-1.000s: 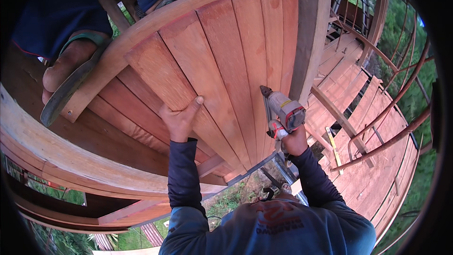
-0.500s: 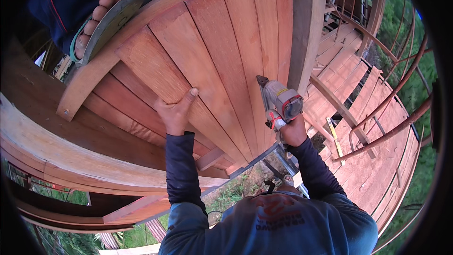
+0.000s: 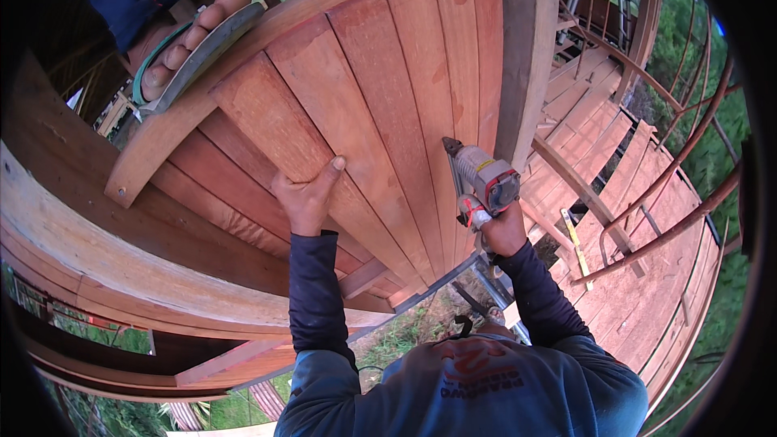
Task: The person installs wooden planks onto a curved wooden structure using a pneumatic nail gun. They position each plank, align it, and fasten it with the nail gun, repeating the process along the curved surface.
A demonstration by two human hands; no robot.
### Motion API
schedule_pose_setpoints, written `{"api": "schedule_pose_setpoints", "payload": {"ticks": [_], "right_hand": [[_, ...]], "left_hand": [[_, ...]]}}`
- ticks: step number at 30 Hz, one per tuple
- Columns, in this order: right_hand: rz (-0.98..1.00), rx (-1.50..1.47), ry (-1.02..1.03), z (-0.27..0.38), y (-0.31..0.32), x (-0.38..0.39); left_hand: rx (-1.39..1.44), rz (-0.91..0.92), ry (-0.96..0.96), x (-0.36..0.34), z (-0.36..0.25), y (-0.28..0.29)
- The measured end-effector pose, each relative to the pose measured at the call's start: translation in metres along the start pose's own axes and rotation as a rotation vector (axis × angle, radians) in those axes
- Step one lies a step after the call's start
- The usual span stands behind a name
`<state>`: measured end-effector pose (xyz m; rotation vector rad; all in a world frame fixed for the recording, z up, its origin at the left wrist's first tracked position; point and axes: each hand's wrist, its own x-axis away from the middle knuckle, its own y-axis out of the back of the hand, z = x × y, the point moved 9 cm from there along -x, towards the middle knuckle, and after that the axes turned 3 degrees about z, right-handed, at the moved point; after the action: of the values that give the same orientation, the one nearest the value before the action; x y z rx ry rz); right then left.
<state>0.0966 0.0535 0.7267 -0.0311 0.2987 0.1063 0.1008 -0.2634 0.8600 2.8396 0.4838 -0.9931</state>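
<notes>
My left hand [image 3: 307,201] grips the long side edge of a wooden plank [image 3: 271,109], its thumb on top and the other fingers curled out of sight. This plank is the leftmost of several reddish-brown planks [image 3: 368,73] that fan out from a narrow lower end. In my right hand [image 3: 505,231] is a grey and red nail gun [image 3: 488,181], held by its handle. The dark nose of the tool points up and left and is at the planks on the right side of the fan. Whether it presses on the wood I cannot tell.
Another person's sandalled foot [image 3: 194,40] rests on the curved beam at upper left. A thick dark post [image 3: 522,57] borders the planks. To the right lie a dusty wooden platform [image 3: 623,307], a yellow level or ruler [image 3: 576,247] and rusty bent rods [image 3: 672,247]. Grass shows below.
The other person's second sandal has gone from the top of the curved beam. The view has shifted slightly. Both my hands keep their places on the plank and the nail gun.
</notes>
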Motion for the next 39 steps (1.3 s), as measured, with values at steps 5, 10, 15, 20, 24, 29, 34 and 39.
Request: {"api": "schedule_pose_setpoints", "payload": {"ticks": [5, 10, 15, 20, 24, 29, 34, 39], "right_hand": [[-0.004, 0.009, 0.019, 0.006, -0.001, 0.000], [-0.015, 0.039, 0.058, 0.009, -0.002, -0.001], [-0.049, -0.008, 0.064, 0.006, 0.000, 0.001], [-0.058, 0.012, 0.039, 0.006, 0.001, 0.002], [-0.050, -0.029, -0.027, -0.003, 0.001, 0.001], [-0.047, 0.011, 0.012, -0.004, 0.003, 0.001], [-0.046, 0.049, 0.034, 0.007, 0.003, 0.001], [-0.052, 0.053, 0.059, 0.007, 0.003, 0.000]], "left_hand": [[0.001, 0.008, -0.003, 0.000, -0.001, -0.001], [0.005, 0.003, -0.037, -0.001, -0.003, 0.001], [-0.021, 0.028, -0.023, 0.000, -0.003, -0.001], [-0.005, 0.026, -0.005, 0.000, -0.002, -0.002], [-0.007, -0.004, -0.024, 0.001, -0.006, -0.001], [-0.011, 0.000, -0.017, 0.001, 0.000, 0.001], [-0.012, -0.008, -0.031, 0.000, 0.001, 0.001], [-0.017, -0.007, -0.042, -0.001, 0.002, 0.002]]}}
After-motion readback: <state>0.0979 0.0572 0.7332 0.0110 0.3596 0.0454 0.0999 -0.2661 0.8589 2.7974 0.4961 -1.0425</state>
